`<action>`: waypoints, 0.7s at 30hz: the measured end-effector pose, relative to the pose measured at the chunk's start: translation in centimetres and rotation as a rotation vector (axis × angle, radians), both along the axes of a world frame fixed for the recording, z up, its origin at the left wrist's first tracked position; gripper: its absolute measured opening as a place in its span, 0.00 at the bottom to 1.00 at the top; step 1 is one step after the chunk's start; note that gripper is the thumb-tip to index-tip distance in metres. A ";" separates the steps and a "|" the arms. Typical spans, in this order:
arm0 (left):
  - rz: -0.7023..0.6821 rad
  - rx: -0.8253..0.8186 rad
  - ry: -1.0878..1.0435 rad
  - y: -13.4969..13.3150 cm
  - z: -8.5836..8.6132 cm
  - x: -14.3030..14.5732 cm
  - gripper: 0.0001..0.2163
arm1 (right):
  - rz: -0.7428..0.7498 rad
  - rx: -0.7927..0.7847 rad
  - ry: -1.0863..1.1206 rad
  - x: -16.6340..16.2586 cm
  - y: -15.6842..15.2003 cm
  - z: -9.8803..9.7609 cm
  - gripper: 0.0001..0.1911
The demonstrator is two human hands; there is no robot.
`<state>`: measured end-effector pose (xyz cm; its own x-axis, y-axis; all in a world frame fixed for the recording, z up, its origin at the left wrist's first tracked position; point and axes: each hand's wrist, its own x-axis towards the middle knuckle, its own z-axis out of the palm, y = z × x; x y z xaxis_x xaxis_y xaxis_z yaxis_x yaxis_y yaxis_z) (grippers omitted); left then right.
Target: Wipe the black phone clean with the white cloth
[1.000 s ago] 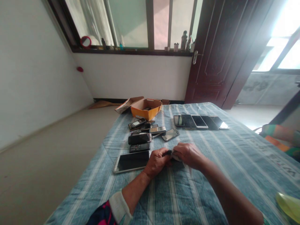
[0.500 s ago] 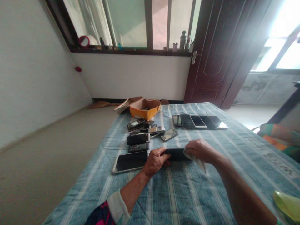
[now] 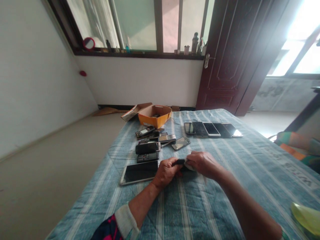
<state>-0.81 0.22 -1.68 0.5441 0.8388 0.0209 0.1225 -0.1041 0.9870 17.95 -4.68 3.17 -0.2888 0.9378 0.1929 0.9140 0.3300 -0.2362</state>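
My left hand (image 3: 167, 170) is closed round the left end of a black phone (image 3: 179, 162), its thumb along the near side. The phone is held above the cloth, tilted so that mostly a thin dark strip shows. At its right end my right hand (image 3: 203, 163) presses a whitish cloth (image 3: 190, 165) against it, fingers pinched together. Close to my left wrist lies a large white-framed tablet (image 3: 140, 172), screen up. Beyond the hands, a silver-edged phone (image 3: 181, 143) lies at an angle.
Several old keypad phones (image 3: 148, 147) lie heaped at the left, before an open orange box (image 3: 155, 116). Several touchscreen phones (image 3: 212, 130) form a row at the far right. A striped blue cloth (image 3: 220, 206) covers the surface; something yellow-green (image 3: 306, 218) lies at its right edge.
My right hand has slid left along the phone with the cloth, closer to my left hand. The phone has tilted, so less of its dark face shows.
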 end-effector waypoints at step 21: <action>0.063 -0.076 0.000 0.0 0.3 0.3 0.12 | -0.128 -0.206 0.581 8.6 -0.3 0.0 0.11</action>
